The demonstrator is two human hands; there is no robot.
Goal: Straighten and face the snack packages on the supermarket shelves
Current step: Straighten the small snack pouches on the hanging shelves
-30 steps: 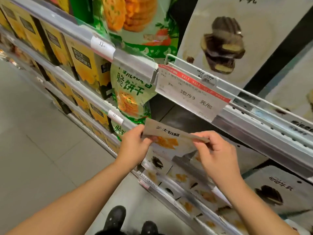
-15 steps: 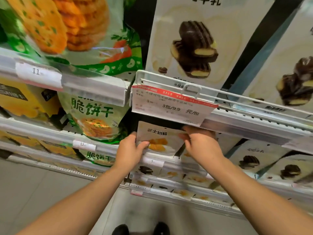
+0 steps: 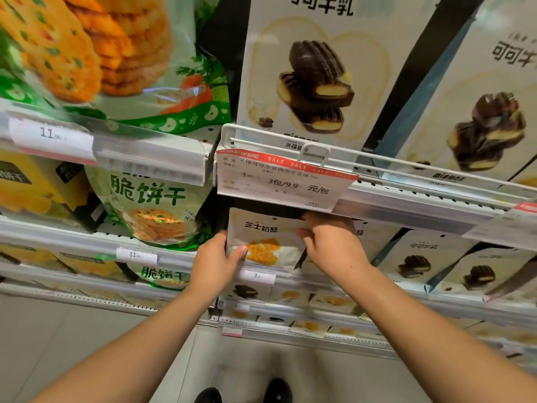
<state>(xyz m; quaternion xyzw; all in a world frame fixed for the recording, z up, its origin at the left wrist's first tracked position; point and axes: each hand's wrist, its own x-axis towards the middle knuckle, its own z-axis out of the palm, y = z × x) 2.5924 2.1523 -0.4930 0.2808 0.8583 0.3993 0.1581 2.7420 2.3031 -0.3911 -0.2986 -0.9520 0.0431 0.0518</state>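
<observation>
Two shelving bays meet right where you are working. The shelf rail (image 3: 406, 205) of the right bay runs just above your hands, with the red-edged sale tag (image 3: 286, 181) clipped to its left end; tall cocoa-milk biscuit bags (image 3: 313, 71) stand on the tier above it. On the left bay, green crisp-biscuit bags (image 3: 151, 205) stand behind their own rail, close to the corner where the bays join.

The cheese snack pouch (image 3: 266, 241) stands at the left end of the lower right shelf, directly under the sale tag, front panel towards you and roughly upright. It looks like a light, thin film pouch, soft in the middle and stiffer along its sealed edges, so it should crumple if squeezed across the face and may slide on a smooth shelf. The contents are probably brittle. Take it by the side seams or top seal, not the printed centre.

Your left hand (image 3: 213, 261) pinches the pouch's left edge, thumb laid across the front and fingers wrapped behind. Your right hand (image 3: 331, 245) grips the upper right corner, knuckles curled over the top; its fingertips are hidden behind the pouch, so I cannot tell how deep the hold goes. A small price label (image 3: 257, 276) sits on the shelf edge just below the pouch.
</observation>
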